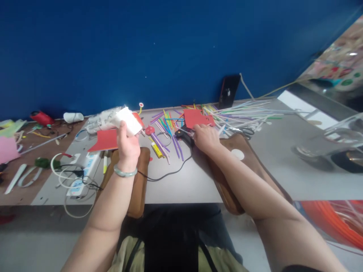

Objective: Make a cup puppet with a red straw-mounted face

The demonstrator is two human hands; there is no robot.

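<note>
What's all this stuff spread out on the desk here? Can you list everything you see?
White block: one, white, held up in the left hand.
Glue gun: one, black, under the right hand.
Straws: many, mixed colours, back of the desk.
Red sheets: two, red, mid-desk.
Power strip: one, white, left.
Phone: one, black, leaning on the blue wall.
Bracelet: one, pale green, left wrist.
Left hand: fingers closed on the block.
Right hand: resting on the glue gun.

Bare grey table (181, 185) near, straws (244, 111) crowding far edge
</note>
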